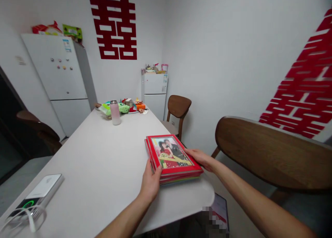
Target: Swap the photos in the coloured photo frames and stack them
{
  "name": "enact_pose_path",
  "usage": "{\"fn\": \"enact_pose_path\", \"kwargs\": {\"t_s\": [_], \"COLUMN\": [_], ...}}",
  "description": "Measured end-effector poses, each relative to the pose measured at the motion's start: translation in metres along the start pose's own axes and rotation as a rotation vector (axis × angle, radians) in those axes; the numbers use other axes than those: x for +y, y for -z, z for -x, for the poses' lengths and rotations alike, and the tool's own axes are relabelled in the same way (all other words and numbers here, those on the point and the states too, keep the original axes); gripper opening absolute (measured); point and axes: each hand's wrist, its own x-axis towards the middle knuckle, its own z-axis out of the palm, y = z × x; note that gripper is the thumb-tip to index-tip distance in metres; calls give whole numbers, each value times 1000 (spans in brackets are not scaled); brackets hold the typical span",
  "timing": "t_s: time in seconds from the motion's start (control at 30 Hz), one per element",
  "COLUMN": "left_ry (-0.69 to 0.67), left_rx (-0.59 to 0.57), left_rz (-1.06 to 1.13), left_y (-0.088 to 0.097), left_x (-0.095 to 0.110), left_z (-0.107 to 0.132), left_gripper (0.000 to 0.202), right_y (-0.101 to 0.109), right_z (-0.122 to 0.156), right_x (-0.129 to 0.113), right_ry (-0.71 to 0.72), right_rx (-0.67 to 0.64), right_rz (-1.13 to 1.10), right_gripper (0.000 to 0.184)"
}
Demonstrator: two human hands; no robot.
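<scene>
A stack of photo albums (pixel 172 153) lies near the right-hand edge of the white table. Its red top cover carries a picture of a couple, one in a red dress with a bouquet, and several layers show at the near side. My left hand (pixel 151 179) grips the near left corner, thumb on the red border and the fingers partly hidden at the side. Around the right side is my right hand (pixel 199 158), its thumb on the upper edge and its other fingers hidden. I cannot tell whether the stack touches the tabletop.
On the white table (pixel 98 175) stand a pink bottle (pixel 115 112) and, farther back, snack packets (pixel 123 107). A power bank (pixel 38 193) with a white cable lies at left. Wooden chairs (pixel 269 155) line the right side. Two fridges (pixel 59 79) stand behind.
</scene>
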Motion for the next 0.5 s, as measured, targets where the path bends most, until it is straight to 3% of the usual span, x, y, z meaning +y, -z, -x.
{"fn": "enact_pose_path", "kwargs": {"t_s": [0.1,0.2,0.33,0.5], "left_ry": [39,55,61,62], "left_rx": [-13,-11,10,111], "left_rz": [55,102,145,139], "left_y": [8,29,82,155], "left_x": [-7,-8,-3,4], "left_z": [0,-8,-22,-28], "left_gripper": [42,43,46,47], "right_y": [-12,-37,-85,-146], "right_z": [11,11,-1,-13], "right_x": [2,-6,-30,-69], "right_ry": [-38,-42,12,204], "right_rx": [-71,-115,-173,-213], "right_rz": [-7,-9,18,104], "right_gripper": [42,47,46,26]}}
